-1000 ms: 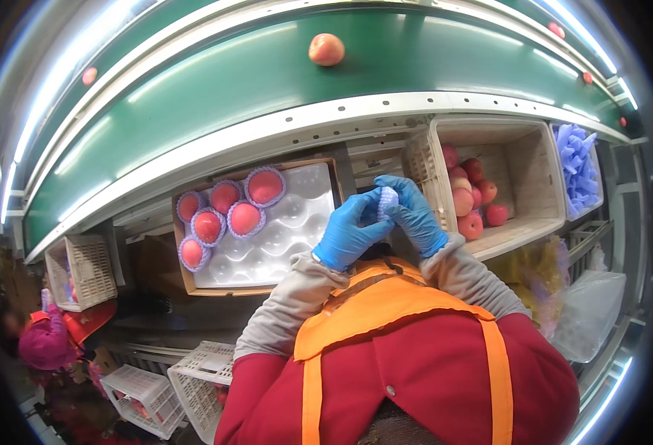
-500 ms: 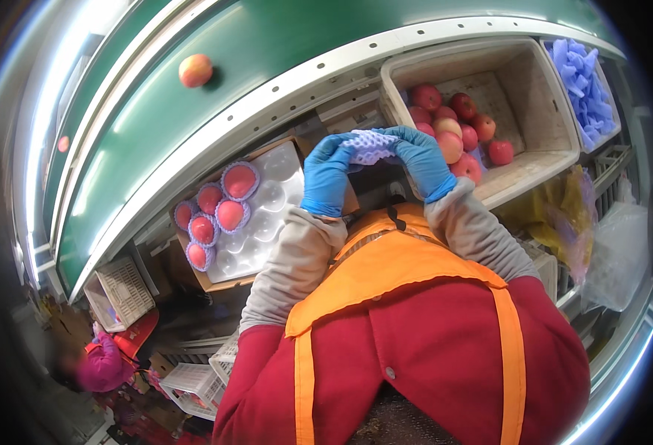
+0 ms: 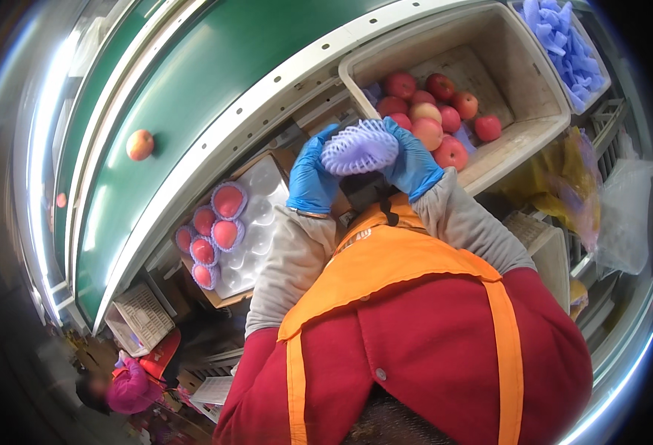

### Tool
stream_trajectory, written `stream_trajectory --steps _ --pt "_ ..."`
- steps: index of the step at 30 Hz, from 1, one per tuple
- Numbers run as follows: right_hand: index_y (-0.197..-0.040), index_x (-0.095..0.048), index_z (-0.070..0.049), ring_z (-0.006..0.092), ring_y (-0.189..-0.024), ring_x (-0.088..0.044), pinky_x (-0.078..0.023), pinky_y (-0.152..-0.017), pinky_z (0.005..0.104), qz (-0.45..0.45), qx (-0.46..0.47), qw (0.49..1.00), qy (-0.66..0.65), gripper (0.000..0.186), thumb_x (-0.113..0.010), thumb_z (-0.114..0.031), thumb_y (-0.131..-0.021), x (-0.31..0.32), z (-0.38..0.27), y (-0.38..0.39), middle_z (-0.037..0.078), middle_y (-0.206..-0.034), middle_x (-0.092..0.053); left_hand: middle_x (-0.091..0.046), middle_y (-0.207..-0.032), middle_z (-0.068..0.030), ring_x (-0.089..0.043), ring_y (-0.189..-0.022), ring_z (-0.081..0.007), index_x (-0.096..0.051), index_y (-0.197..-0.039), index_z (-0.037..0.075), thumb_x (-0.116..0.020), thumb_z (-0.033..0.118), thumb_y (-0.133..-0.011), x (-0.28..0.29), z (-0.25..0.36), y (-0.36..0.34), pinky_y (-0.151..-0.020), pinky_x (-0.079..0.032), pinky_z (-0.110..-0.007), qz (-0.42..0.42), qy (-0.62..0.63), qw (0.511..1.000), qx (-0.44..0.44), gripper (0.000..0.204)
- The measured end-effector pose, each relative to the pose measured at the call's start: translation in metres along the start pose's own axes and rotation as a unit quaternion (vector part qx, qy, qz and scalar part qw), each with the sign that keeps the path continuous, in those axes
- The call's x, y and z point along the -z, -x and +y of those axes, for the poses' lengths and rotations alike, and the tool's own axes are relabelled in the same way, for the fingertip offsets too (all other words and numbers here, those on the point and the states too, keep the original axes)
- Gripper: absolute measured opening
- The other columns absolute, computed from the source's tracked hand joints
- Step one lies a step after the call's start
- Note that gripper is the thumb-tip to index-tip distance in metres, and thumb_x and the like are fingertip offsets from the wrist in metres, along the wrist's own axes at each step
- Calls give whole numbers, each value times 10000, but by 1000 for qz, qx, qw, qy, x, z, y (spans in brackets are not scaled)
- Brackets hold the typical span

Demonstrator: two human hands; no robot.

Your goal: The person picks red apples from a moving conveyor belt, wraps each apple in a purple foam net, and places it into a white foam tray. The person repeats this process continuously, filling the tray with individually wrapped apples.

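Note:
A purple foam net sleeve sits between my gloved hands, bulging wider than it is tall. My left hand grips its left side and my right hand curls around its right end. Whether a fruit is inside the sleeve I cannot tell. Left of my hands, a white moulded tray lies in a cardboard box. Several red apples in purple nets fill its left side, beside bare hollows. To the right is a grey bin holding several loose apples, close to my right hand.
Beyond my hands curves a green conveyor belt, carrying an apple. A container of foam nets stands at the far right, above plastic bags. At lower left, a person in pink is near a pale crate.
The foam net has turned and widened between my hands, from a narrow band to a rounded shape. On the belt, the apple has shifted left and nearer. The whole view has tilted slightly.

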State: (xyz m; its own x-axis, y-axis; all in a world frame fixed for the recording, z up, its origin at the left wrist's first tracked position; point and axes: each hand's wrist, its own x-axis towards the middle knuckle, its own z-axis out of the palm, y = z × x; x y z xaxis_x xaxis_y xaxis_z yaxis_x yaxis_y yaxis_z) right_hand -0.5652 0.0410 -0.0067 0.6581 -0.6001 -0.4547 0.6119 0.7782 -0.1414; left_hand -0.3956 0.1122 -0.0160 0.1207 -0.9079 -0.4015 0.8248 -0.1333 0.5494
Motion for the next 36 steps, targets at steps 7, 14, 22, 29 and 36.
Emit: stream_trajectory --steps 7,14,22,29,36 --pt "-1150 -534 -29 88 -892 -570 -482 -776 213 -136 262 894 338 237 -570 -51 -917 14 -24 -7 37 -1048 -594 -642 -1026 -50 -563 -881 -91 -654 -1036 3 -590 62 -913 -48 -10 12 -817 -454 -231 -28 -447 856 -258 151" --pt "-1081 -586 -49 70 -839 -543 -482 -763 232 -105 329 878 332 208 -633 -35 -879 16 -10 4 4 -938 -584 -657 -852 -13 -575 -746 -60 -683 -1020 17 -652 182 -892 -57 -20 -18 -686 -440 -192 22 -377 925 50 211" --pt "-1039 -678 -43 84 -862 -611 -510 -790 240 -101 199 866 447 184 -671 -63 -856 29 -47 13 30 -958 -676 -577 -1246 -87 -572 -1100 -184 -497 -1299 8 -601 66 -883 -102 -26 -46 -932 -448 -292 -45 -107 989 -92 432" --pt "-1168 -620 -67 257 -1010 -621 -500 -843 352 236 29 573 784 577 -782 -371 -706 164 -269 -36 104 -1103 -649 -576 -1255 -79 -587 -1085 -192 -499 -1304 13 -551 98 -920 -100 -10 -66 -900 -478 -299 51 -211 962 -167 397" --pt "-1238 -560 -101 282 -1028 -615 -511 -828 401 218 -319 344 856 629 -754 -399 -719 233 -321 -50 109 -1168 -618 -450 -1391 -83 -446 -1265 -221 -390 -1384 6 -473 118 -958 -86 -29 -55 -1028 -383 -342 26 -205 961 -185 449"
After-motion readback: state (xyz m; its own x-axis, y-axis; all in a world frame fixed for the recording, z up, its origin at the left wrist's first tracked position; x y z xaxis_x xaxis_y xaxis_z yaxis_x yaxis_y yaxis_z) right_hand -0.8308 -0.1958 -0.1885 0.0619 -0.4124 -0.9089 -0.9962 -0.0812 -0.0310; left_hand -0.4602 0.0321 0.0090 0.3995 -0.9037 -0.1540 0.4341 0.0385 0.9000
